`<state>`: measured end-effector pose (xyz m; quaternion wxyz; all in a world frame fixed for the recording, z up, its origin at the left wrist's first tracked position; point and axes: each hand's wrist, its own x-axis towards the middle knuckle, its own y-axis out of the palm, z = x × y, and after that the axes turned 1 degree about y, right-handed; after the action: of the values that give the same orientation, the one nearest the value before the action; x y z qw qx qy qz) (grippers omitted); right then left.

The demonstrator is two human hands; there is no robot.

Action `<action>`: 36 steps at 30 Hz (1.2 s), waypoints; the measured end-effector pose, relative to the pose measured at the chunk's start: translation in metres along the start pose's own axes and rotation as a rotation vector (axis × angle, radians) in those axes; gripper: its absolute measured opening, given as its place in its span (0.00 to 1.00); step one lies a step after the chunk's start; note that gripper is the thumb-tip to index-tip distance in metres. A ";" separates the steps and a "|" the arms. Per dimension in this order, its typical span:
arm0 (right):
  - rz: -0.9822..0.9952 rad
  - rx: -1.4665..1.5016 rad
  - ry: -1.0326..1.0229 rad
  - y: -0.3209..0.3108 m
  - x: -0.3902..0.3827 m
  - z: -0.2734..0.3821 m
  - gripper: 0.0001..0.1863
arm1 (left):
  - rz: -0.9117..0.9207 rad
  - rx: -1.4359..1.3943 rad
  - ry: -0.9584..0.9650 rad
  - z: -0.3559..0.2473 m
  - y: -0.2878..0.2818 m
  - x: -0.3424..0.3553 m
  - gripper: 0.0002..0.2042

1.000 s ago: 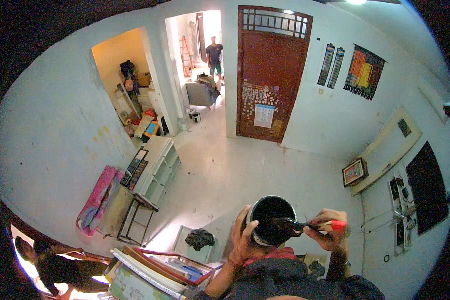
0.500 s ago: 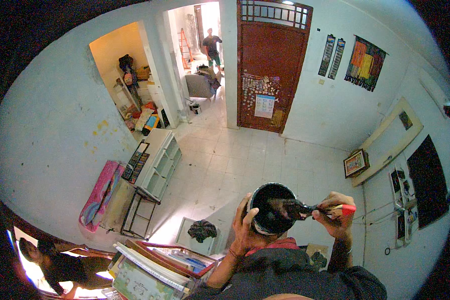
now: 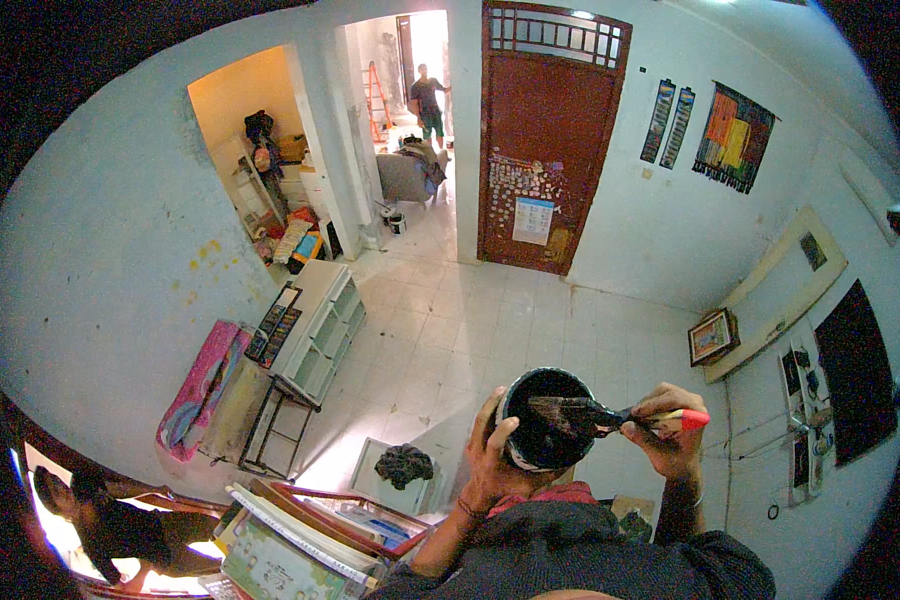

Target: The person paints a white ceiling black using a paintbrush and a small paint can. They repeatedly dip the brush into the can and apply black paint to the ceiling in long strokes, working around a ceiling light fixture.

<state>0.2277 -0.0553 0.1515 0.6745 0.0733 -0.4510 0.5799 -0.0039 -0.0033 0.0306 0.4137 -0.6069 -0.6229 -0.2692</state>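
Against my body I see a round paint pot [image 3: 532,448], pale at the rim and dark inside. My left hand [image 3: 486,462] is wrapped round its left side, thumb and fingers closed on the wall. A paintbrush [image 3: 602,416] with a dark ferrule and a red-ended handle is gripped by my right hand [image 3: 668,428], at the pot's right. Its bristles lie over the pot's mouth, pointing left. How much paint is in the pot cannot be made out.
Books and papers [image 3: 300,555] are piled at the lower left, near a person in dark clothes [image 3: 120,530]. Beyond stand a white shelf unit [image 3: 320,325] and a pink rolled mat [image 3: 202,390]. Another person [image 3: 428,100] stands in the far doorway. A dark crumpled bundle [image 3: 404,466] lies on a pale board.
The brush has shifted a little to the left over the pot, and its bristles show more clearly. Both hands keep their grip. The person in the doorway has moved an arm outward.
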 end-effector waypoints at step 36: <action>0.111 -0.147 -0.065 0.009 0.007 0.006 0.11 | 0.013 -0.037 -0.059 0.008 -0.002 -0.023 0.46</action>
<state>0.2164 -0.0516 0.1562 0.6299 0.0172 -0.5172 0.5791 -0.0092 -0.0089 0.0075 0.3858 -0.6262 -0.6257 -0.2599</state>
